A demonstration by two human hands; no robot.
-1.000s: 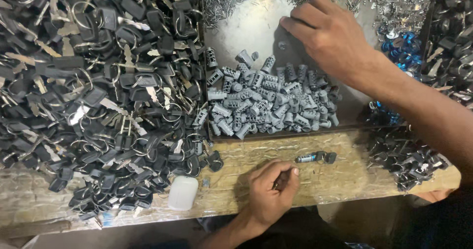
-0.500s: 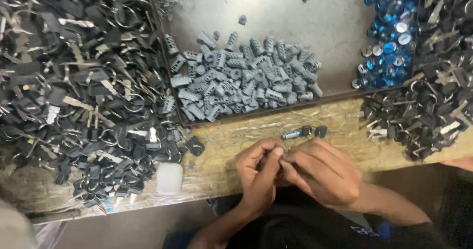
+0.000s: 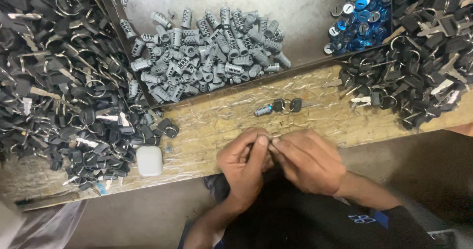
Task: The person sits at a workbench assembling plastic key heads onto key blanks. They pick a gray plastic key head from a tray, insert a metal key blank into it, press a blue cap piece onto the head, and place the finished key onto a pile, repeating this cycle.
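Observation:
My left hand [image 3: 244,167] and my right hand [image 3: 308,160] meet at the front edge of the wooden bench [image 3: 221,121], fingertips pressed together around a small part [image 3: 266,149]. The fingers hide almost all of it, so I cannot tell its kind. Just beyond the hands lies a grey lock cylinder with black keys on a ring [image 3: 278,106]. Farther back, a heap of grey lock cylinders [image 3: 212,52] lies in a metal tray [image 3: 295,7].
A big pile of black-headed keys on rings [image 3: 64,81] covers the left of the bench, and a smaller key pile [image 3: 419,47] the right. Blue round caps [image 3: 357,12] lie at the tray's right end. A small white case [image 3: 149,160] sits near the front edge.
My right hand has come back from the tray to the bench edge and joined my left hand. The view has shifted slightly; both hands stay closed on the part.

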